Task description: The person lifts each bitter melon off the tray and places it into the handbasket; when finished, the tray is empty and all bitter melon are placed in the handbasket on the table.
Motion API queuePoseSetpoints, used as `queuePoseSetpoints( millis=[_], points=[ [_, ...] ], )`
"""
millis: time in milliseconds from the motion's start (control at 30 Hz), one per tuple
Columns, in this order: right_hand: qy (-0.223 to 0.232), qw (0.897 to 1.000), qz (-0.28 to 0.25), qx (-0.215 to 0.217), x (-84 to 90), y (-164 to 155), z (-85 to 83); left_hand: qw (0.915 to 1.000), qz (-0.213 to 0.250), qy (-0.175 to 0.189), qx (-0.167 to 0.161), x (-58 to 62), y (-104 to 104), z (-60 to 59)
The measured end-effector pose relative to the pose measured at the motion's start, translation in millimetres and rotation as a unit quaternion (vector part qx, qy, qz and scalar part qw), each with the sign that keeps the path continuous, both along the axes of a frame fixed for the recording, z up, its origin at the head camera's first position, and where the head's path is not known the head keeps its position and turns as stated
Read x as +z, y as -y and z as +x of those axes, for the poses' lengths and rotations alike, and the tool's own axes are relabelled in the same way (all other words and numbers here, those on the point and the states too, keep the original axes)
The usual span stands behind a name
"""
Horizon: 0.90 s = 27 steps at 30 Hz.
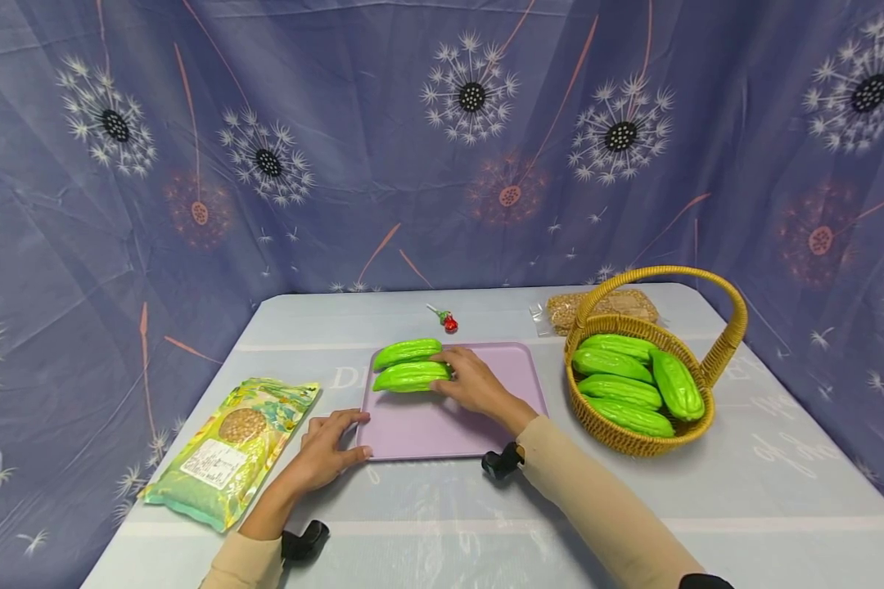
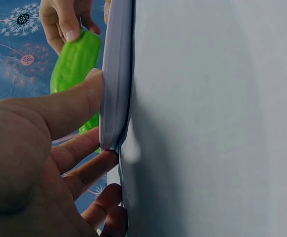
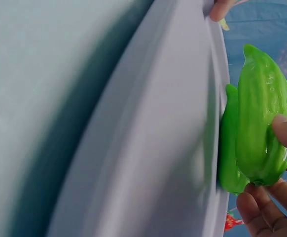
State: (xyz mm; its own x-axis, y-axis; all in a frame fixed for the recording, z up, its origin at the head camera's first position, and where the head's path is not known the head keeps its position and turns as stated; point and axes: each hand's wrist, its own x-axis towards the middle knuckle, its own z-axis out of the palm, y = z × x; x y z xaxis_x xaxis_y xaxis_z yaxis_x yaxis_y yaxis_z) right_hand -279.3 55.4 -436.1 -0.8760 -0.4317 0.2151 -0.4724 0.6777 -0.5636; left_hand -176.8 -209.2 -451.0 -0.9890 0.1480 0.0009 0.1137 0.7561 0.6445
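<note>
A purple tray [image 1: 457, 429] lies flat on the table's middle. Two green gourds lie side by side on its far left part, the far gourd [image 1: 407, 352] and the near gourd [image 1: 408, 377]. My right hand [image 1: 451, 373] grips the right end of the near gourd [image 3: 259, 128], thumb on one side and fingertips [image 3: 262, 212] on the other. My left hand [image 1: 355, 435] pinches the tray's near left corner. There the thumb [image 2: 79, 98] lies on the rim [image 2: 115, 98] and the fingers curl beneath it.
A woven basket [image 1: 722, 348] with a tall handle stands right of the tray and holds several more green gourds. A green grain packet [image 1: 228, 446] lies at the left. A red lollipop [image 1: 448, 321] and a clear bag of brown food [image 1: 611, 305] lie behind. A patterned cloth hangs all around.
</note>
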Motion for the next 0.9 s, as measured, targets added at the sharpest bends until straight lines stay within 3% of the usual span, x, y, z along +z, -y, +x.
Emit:
queuePoseSetpoints(
  millis=[900],
  points=[
    [-0.105, 0.991, -0.074, 0.034, 26.2, -69, 59.1, 1.0000, 0.002, 0.002, 0.002, 2.1, -1, 1.1]
  ],
)
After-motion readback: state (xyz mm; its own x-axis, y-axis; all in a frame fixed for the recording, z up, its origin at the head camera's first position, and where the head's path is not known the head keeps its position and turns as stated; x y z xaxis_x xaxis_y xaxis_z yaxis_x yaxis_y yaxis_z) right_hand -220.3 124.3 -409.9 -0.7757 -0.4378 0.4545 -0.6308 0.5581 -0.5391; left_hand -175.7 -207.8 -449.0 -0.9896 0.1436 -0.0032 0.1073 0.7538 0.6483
